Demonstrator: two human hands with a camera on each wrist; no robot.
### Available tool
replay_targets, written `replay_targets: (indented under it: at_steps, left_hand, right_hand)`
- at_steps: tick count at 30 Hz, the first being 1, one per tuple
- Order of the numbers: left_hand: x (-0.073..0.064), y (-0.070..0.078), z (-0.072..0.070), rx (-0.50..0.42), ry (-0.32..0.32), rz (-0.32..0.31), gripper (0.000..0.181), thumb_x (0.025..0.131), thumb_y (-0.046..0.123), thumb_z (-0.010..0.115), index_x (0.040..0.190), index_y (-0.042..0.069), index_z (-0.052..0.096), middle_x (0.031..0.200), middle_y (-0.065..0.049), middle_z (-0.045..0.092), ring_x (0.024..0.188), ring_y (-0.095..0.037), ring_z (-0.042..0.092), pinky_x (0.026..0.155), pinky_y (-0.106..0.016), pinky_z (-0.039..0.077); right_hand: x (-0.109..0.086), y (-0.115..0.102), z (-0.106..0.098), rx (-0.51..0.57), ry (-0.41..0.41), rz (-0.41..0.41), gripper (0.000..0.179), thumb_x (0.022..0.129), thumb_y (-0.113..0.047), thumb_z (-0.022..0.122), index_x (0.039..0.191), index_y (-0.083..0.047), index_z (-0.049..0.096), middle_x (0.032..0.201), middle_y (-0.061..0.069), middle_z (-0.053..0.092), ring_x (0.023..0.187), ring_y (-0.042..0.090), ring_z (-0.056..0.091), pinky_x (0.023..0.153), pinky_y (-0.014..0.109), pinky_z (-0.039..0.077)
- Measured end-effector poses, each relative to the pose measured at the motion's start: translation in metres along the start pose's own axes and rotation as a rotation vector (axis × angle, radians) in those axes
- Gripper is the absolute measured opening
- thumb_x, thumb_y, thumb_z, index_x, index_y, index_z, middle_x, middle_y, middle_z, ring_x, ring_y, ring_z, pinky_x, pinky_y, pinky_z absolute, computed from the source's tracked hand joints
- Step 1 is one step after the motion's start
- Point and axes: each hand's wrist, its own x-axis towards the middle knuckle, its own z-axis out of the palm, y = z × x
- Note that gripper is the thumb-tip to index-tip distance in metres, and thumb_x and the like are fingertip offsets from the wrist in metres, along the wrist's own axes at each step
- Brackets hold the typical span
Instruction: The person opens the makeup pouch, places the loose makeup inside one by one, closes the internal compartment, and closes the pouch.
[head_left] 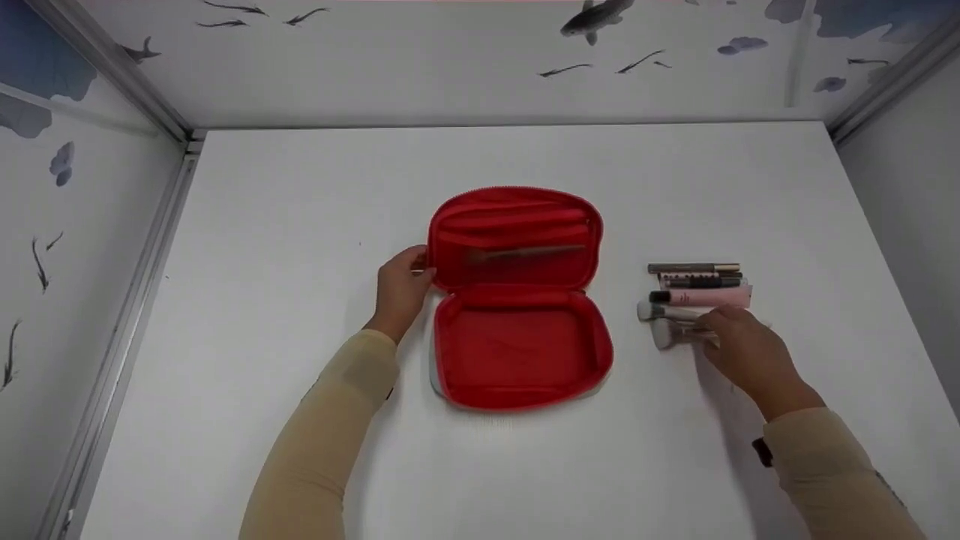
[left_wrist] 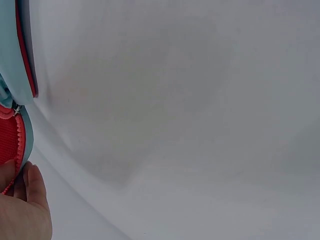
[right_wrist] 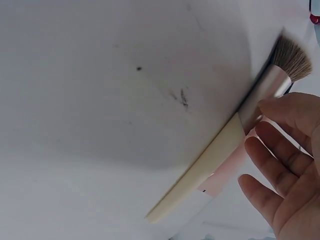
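Note:
A red-lined makeup case (head_left: 523,349) lies unzipped and spread flat, its lid (head_left: 517,214) toward the back. My left hand (head_left: 401,289) pinches the lid's left edge; in the left wrist view its fingers (left_wrist: 36,187) wrap that zippered rim. Behind the lid's see-through pocket lies a dark, slim brush (head_left: 525,255). On the right, my right hand (head_left: 750,360) pinches the nearest makeup brush (head_left: 663,334) at its metal collar. In the right wrist view, this brush (right_wrist: 200,175) shows a pale handle and brown bristles, with thumb and forefinger at the collar.
Just behind the right hand, a white-handled brush (head_left: 679,311), a pink tube (head_left: 705,295) with a black cap, and several slim dark cosmetics (head_left: 694,268) lie side by side. Patterned panels (head_left: 375,67) wall the white table (head_left: 300,195) at the back and left.

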Motion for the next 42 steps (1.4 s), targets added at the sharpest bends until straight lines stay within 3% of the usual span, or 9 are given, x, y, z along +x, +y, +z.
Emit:
replay_targets:
  at_steps: [10, 33, 42]
  left_hand:
    - [-0.001, 0.000, -0.002, 0.004, 0.014, 0.018, 0.032, 0.091, -0.003, 0.060, 0.123, 0.000, 0.061, 0.114, -0.014, 0.066, 0.108, -0.025, 0.061, 0.092, -0.032, 0.050]
    - [-0.003, -0.004, 0.001, 0.006, 0.023, 0.022, 0.033, 0.092, -0.001, 0.060, 0.124, 0.002, 0.061, 0.114, -0.013, 0.066, 0.108, -0.024, 0.061, 0.092, -0.031, 0.050]
    - [-0.002, -0.004, 0.003, 0.009, 0.028, 0.026, 0.032, 0.091, -0.002, 0.061, 0.123, 0.001, 0.062, 0.112, -0.012, 0.067, 0.107, -0.024, 0.061, 0.091, -0.032, 0.050]
  right_hand:
    - [0.003, -0.001, 0.002, -0.033, -0.008, 0.031, 0.025, 0.089, -0.003, 0.062, 0.114, 0.002, 0.062, 0.111, 0.021, 0.061, 0.107, 0.040, 0.055, 0.086, 0.057, 0.046]
    - [0.004, 0.002, 0.011, -0.079, 0.017, -0.064, 0.017, 0.086, -0.005, 0.070, 0.101, 0.001, 0.065, 0.095, 0.015, 0.062, 0.088, 0.032, 0.059, 0.075, 0.049, 0.050]
    - [0.003, 0.004, 0.011, -0.086, 0.057, -0.099, 0.018, 0.083, -0.002, 0.071, 0.100, 0.001, 0.065, 0.094, 0.016, 0.062, 0.088, 0.034, 0.059, 0.073, 0.049, 0.050]
